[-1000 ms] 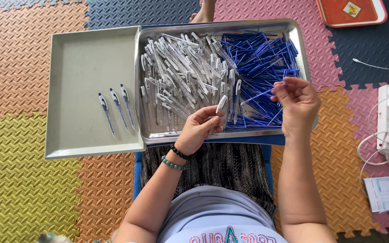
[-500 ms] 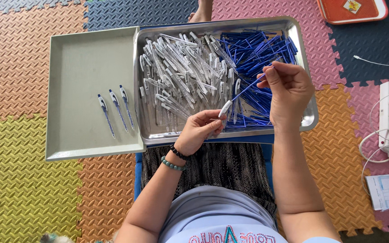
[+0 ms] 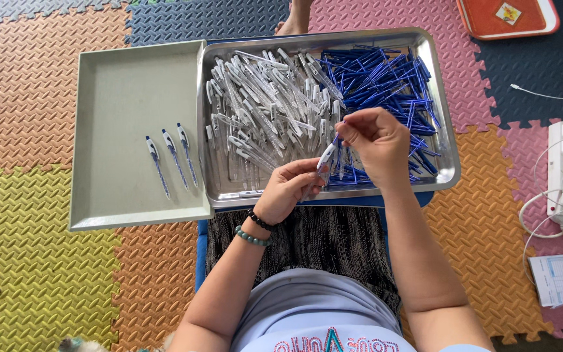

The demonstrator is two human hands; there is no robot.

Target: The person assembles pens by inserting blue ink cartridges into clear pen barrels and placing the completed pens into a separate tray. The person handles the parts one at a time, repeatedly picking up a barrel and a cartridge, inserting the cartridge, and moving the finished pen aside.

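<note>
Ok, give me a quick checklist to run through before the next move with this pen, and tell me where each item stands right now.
1. Clear barrel gripped in the left hand: ok, the fingers close around its lower end.
2. Blue refill pinched by the right hand: ok, though only a short bit shows at the fingertips.
3. Refill lined up with the barrel's opening: cannot tell, the fingers hide the joint.
4. Stock in the steel tray: ok, clear barrels piled on the left side, blue refills on the right.
5. Room in the grey tray for another: ok, only three finished pens lie there, side by side.
</note>
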